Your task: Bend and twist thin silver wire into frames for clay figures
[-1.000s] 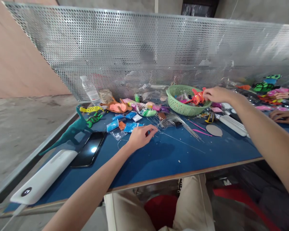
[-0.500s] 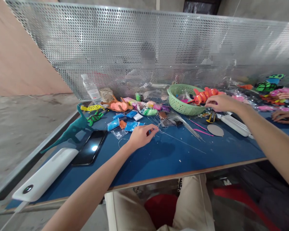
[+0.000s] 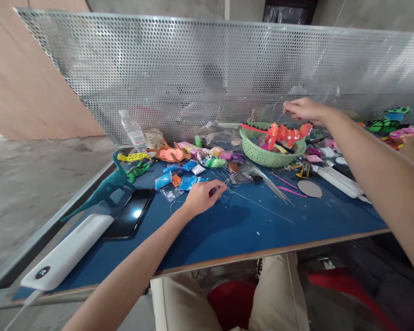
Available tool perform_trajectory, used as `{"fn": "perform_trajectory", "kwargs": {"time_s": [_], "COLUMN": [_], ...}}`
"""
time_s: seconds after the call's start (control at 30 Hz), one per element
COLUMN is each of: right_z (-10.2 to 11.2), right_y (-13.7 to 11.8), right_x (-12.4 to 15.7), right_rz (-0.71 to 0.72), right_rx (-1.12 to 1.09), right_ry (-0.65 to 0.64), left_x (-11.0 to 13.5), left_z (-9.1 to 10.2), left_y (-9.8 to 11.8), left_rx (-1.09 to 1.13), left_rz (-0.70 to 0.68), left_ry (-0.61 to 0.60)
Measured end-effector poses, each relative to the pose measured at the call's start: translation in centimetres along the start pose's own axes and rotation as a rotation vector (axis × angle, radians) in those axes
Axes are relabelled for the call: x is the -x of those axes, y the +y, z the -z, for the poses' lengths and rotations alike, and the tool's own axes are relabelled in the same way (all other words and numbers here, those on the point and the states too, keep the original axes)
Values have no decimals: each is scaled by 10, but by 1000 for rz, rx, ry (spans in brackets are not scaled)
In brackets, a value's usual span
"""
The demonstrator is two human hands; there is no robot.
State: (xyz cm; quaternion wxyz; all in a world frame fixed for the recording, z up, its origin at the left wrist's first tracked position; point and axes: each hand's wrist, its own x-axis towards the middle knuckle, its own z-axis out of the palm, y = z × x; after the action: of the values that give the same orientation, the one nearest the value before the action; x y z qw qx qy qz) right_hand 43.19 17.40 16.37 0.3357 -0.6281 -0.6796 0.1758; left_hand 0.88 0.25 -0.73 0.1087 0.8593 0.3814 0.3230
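Observation:
Low over the blue table, my left hand [image 3: 203, 195] has thumb and forefinger pinched on thin wire [image 3: 258, 207]; loops of it tangle by the fingertips and one strand runs right across the tabletop. My right hand [image 3: 305, 110] is raised above the green basket [image 3: 262, 156], with its fingertips pressed together; a faint thin line shows beside them, too fine to name. Below that hand, an orange toy dinosaur [image 3: 286, 134] with white patches rests across the basket's top. A bundle of straight wires [image 3: 271, 184] lies between the basket and my left hand.
Blue clay packets [image 3: 189, 181], a phone [image 3: 129, 214], a white power bank [image 3: 69, 253] and a teal dinosaur [image 3: 106, 186] are on the left. Pink tools [image 3: 290, 191] and a grey oval disc [image 3: 309, 188] lie right. A perforated metal screen [image 3: 175, 59] stands behind.
My right hand has risen up and back from the orange dinosaur, which is now turned with its side showing on the basket. My left hand stays in place at the wire.

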Motion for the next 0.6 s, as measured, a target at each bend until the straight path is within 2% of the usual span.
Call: {"fn": "perform_trajectory", "kwargs": {"time_s": [0.13, 0.2, 0.3, 0.43, 0.6], "right_z": [-4, -4, -3, 1, 5], "right_y": [-10, -14, -16, -16, -24], "right_x": [-2, -3, -7, -13, -3], "right_rz": [136, 193, 179, 160, 181], "right_rx": [149, 148, 68, 60, 269], "right_ry": [56, 114, 139, 109, 109], "left_x": [0, 0, 0, 0, -1], "left_z": [0, 0, 1, 1, 1], "left_y": [1, 1, 1, 2, 4], "left_rx": [-6, -10, -12, -3, -3], "left_rz": [1, -1, -1, -5, 0], "left_ry": [-13, -12, -6, -2, -6]}}
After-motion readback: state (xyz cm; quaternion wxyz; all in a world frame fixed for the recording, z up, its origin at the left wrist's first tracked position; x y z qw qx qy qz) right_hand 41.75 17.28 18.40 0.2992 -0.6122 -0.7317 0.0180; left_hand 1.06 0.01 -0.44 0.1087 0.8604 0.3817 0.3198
